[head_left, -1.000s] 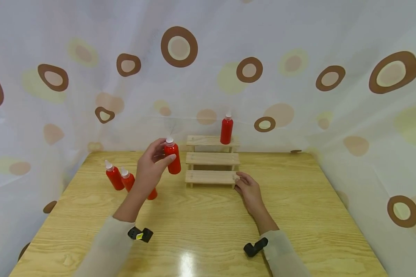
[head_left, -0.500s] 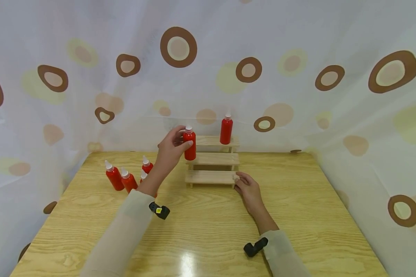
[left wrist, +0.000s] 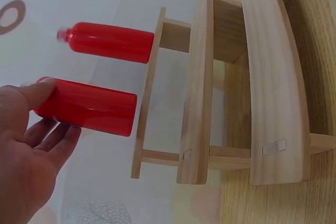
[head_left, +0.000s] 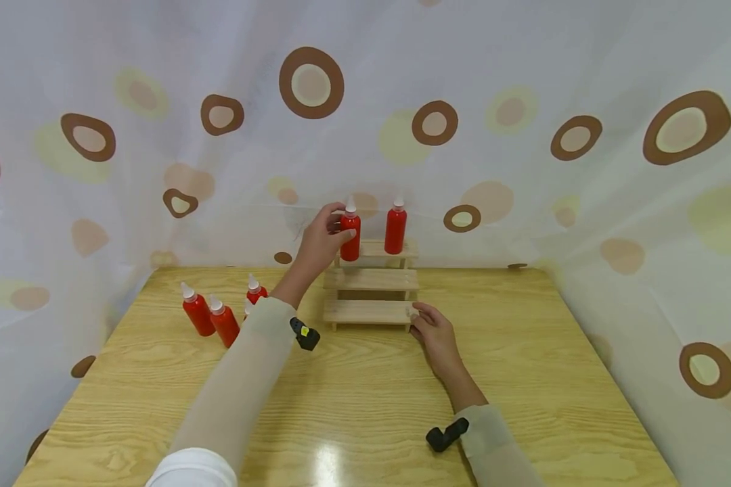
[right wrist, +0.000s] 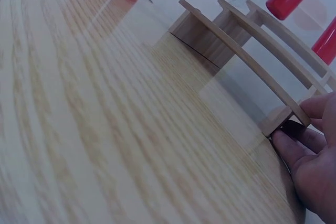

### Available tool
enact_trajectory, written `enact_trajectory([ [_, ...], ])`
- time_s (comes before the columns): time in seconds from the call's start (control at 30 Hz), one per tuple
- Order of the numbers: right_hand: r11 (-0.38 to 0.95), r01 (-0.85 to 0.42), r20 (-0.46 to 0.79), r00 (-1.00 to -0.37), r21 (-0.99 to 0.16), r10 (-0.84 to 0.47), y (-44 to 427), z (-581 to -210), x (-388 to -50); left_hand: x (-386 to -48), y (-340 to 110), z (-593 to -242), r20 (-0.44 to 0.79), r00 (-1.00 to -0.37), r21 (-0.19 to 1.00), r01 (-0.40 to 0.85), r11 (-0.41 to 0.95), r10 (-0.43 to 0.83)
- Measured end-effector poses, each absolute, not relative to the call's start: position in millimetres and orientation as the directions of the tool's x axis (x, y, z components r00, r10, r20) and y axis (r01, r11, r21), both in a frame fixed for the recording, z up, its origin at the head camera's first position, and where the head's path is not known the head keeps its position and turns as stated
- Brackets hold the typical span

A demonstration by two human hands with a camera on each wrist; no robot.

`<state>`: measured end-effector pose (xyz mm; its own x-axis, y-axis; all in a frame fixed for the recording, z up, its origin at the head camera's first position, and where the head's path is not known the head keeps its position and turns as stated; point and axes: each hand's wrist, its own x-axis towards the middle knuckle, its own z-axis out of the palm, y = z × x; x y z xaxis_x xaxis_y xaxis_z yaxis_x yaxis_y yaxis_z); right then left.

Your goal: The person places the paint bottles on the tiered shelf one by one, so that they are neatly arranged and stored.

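My left hand (head_left: 319, 245) grips a red squeeze bottle (head_left: 350, 245) with a white pointed cap, its thumb on the near side. The bottle is upright over the left part of the top step of a three-step wooden stand (head_left: 371, 279). In the left wrist view a small gap shows between the bottle's base (left wrist: 123, 115) and the top step (left wrist: 148, 93). A second red bottle (head_left: 395, 231) stands on that step's right end. With thumb and fingers, my right hand (head_left: 441, 341) holds the right end of the bottom step (right wrist: 252, 66).
Several more red bottles (head_left: 197, 312) stand on the wooden table (head_left: 353, 392) at the left, partly hidden behind my left forearm. A patterned white curtain (head_left: 365, 122) hangs right behind the stand and along both sides.
My left hand has carried its bottle right and upward, from left of the stand to over the top step. The right hand has stayed on the bottom step.
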<state>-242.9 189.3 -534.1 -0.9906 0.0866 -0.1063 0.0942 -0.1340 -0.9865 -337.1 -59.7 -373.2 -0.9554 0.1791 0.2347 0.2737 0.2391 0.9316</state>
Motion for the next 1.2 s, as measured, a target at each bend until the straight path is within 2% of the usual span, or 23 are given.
enact_trajectory([
  [0.33,-0.101,0.095,-0.105,-0.990,-0.990,0.099,188.6,-534.2,-243.9,-364.1,-53.8,-379.7,0.236,-0.953,0.927,0.279,0.250,0.189],
  [0.7,-0.111,0.080,-0.090,-0.992,-0.991,0.088,189.8,-533.7,-243.9,-368.0,-53.9,-383.1,0.246,-0.953,0.922,0.287,0.261,0.178],
  [0.93,-0.128,0.095,-0.105,-0.991,-0.987,0.077,187.9,-536.3,-246.3,-351.7,-68.9,-390.9,0.319,-0.938,0.893,0.346,0.288,0.138],
  [1.2,-0.098,0.077,-0.086,-0.992,-0.992,0.095,188.9,-539.0,-247.2,-303.0,-90.2,-393.9,0.360,-0.921,0.887,0.387,0.253,0.145],
])
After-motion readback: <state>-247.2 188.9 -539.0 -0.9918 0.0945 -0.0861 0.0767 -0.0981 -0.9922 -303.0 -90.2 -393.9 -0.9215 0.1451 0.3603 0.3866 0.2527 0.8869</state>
